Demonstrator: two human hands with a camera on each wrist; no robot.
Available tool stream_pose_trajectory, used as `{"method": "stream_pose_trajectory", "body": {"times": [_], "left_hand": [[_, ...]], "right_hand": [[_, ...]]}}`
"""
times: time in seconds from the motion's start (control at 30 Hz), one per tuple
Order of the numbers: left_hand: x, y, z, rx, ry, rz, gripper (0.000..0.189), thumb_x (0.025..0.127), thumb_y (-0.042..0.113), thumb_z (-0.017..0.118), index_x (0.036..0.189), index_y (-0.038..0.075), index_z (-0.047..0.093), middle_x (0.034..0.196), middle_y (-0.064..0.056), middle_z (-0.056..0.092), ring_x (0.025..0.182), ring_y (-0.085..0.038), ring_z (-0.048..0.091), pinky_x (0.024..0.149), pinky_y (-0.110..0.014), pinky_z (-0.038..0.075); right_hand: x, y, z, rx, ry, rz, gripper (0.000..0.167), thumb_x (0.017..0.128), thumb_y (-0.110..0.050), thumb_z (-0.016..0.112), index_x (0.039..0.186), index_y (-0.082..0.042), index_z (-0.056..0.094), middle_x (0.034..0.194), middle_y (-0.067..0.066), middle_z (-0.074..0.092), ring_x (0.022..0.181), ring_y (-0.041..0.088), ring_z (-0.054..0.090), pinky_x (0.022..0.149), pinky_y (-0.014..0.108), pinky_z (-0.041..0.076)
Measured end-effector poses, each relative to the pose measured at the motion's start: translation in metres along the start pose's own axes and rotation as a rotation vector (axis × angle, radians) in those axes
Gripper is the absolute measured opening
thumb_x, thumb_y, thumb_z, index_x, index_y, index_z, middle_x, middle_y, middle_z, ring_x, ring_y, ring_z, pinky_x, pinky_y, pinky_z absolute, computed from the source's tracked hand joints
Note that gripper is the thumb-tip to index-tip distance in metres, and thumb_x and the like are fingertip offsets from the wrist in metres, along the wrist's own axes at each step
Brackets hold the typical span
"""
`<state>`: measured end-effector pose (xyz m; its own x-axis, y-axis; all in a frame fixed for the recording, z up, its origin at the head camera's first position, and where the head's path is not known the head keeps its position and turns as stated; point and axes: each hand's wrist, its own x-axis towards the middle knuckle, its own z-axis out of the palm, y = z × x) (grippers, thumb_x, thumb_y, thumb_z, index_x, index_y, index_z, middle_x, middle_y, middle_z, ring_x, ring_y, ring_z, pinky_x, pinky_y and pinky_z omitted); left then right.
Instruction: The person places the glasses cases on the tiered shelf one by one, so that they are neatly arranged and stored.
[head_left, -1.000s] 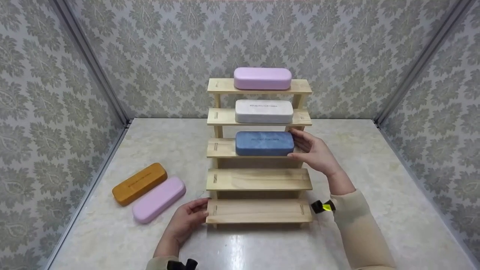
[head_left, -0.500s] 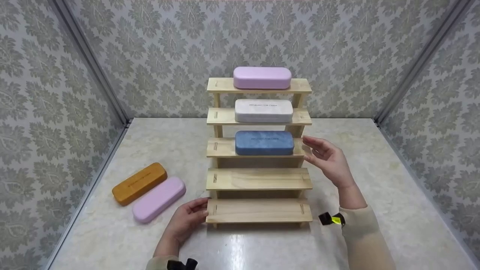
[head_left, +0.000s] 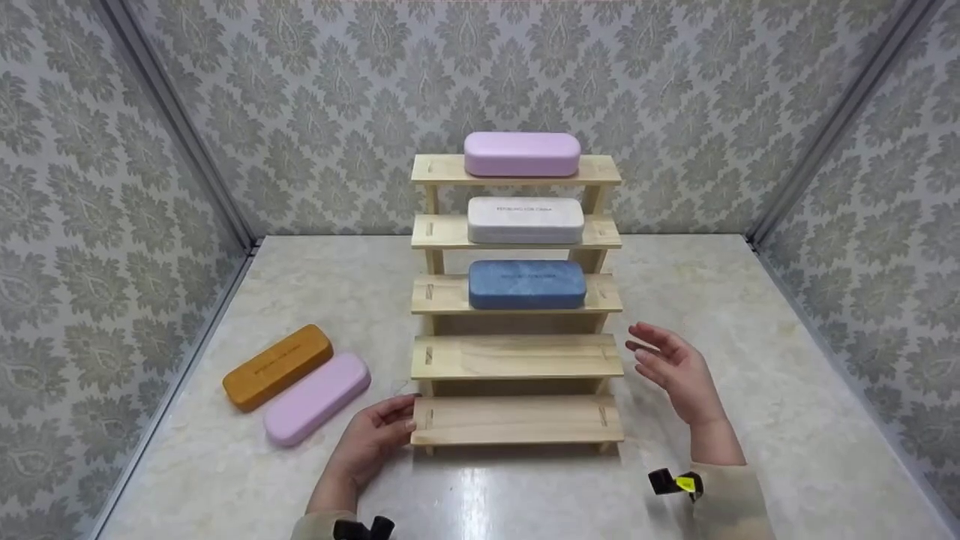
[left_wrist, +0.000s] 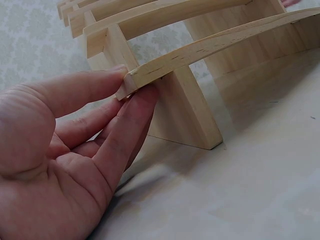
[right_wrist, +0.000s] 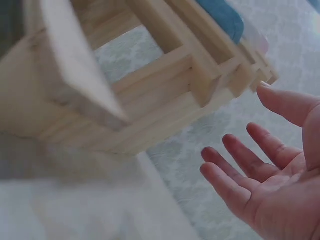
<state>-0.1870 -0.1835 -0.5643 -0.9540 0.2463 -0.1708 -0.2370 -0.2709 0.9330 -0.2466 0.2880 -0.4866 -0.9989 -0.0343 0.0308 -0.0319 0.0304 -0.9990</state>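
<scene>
A stepped wooden rack (head_left: 517, 421) with several shelves stands mid-table. My left hand (head_left: 373, 441) pinches the left end of its lowest shelf, thumb on top and fingers beneath, as the left wrist view shows. My right hand (head_left: 679, 375) is off the rack's right side, fingers spread and relaxed, holding nothing. On the upper three shelves lie glasses cases: a pink case (head_left: 522, 154) at the top, a white case (head_left: 525, 220) below it, then a blue case (head_left: 527, 285). The two lower shelves are bare.
On the table (head_left: 690, 285) left of the rack, an orange case (head_left: 278, 367) and a second pink case (head_left: 317, 399) lie side by side at a slant. Patterned walls (head_left: 360, 90) enclose the back and both sides.
My right hand has let go of the blue case's right end and drawn back to the right and toward me. The blue case stays on its shelf; my left hand keeps its place.
</scene>
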Motion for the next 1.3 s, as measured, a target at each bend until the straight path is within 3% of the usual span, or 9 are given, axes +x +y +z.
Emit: {"method": "stream_pose_trajectory", "body": {"times": [0.2,0.33,0.53,0.73,0.9,1.13,1.3], "left_hand": [[0.000,0.000,-0.001,-0.008,-0.016,0.016,0.058,0.094,-0.006,0.063,0.147,-0.015,0.041,0.118,0.000,0.072,0.110,-0.012,0.068,0.093,-0.027,0.060],[0.000,-0.002,-0.001,-0.016,-0.024,0.026,0.056,0.093,-0.007,0.064,0.145,-0.014,0.045,0.117,0.000,0.072,0.110,-0.013,0.069,0.093,-0.028,0.060],[0.000,-0.001,-0.001,-0.006,-0.022,0.035,0.056,0.093,-0.006,0.065,0.144,-0.014,0.046,0.116,0.000,0.073,0.108,-0.014,0.069,0.093,-0.028,0.060],[-0.001,0.000,-0.001,0.010,-0.025,0.029,0.059,0.093,-0.005,0.065,0.146,-0.016,0.042,0.116,0.000,0.072,0.108,-0.013,0.068,0.092,-0.027,0.060],[-0.001,0.001,0.000,0.014,-0.020,0.020,0.060,0.093,-0.004,0.066,0.147,-0.015,0.042,0.116,0.001,0.072,0.108,-0.012,0.068,0.092,-0.027,0.060],[-0.001,0.002,-0.001,0.019,-0.011,0.017,0.060,0.092,-0.003,0.067,0.146,-0.015,0.044,0.116,0.000,0.072,0.108,-0.013,0.069,0.092,-0.028,0.061],[-0.001,0.001,0.000,0.025,0.001,0.002,0.060,0.092,-0.004,0.068,0.146,-0.014,0.044,0.118,-0.001,0.073,0.109,-0.013,0.069,0.092,-0.029,0.061]], "right_hand": [[-0.008,0.021,0.001,0.051,-0.067,0.100,0.059,0.100,-0.007,0.065,0.152,0.002,0.041,0.138,0.001,0.061,0.121,0.010,0.066,0.094,0.032,0.060],[-0.012,0.033,0.002,0.026,-0.190,0.139,0.066,0.099,-0.005,0.065,0.155,0.006,0.033,0.143,0.007,0.054,0.118,0.011,0.066,0.094,0.034,0.061],[-0.013,0.047,0.002,-0.027,-0.348,0.157,0.075,0.092,-0.005,0.073,0.153,0.010,0.031,0.148,0.029,0.044,0.120,0.020,0.064,0.094,0.033,0.061],[-0.012,0.057,-0.002,-0.009,-0.450,0.164,0.072,0.089,-0.001,0.074,0.148,0.013,0.034,0.140,0.017,0.054,0.119,0.018,0.063,0.095,0.036,0.061],[-0.012,0.058,-0.004,-0.014,-0.513,0.121,0.073,0.087,-0.001,0.074,0.146,0.016,0.034,0.137,0.011,0.058,0.118,0.016,0.064,0.093,0.035,0.061],[-0.013,0.057,-0.006,-0.035,-0.532,0.071,0.067,0.085,0.002,0.075,0.139,0.019,0.039,0.126,0.003,0.062,0.111,0.013,0.066,0.087,0.028,0.062],[-0.015,0.058,-0.005,-0.013,-0.521,0.098,0.058,0.085,0.004,0.074,0.134,0.014,0.045,0.123,0.002,0.064,0.112,0.013,0.067,0.089,0.028,0.061]]}}
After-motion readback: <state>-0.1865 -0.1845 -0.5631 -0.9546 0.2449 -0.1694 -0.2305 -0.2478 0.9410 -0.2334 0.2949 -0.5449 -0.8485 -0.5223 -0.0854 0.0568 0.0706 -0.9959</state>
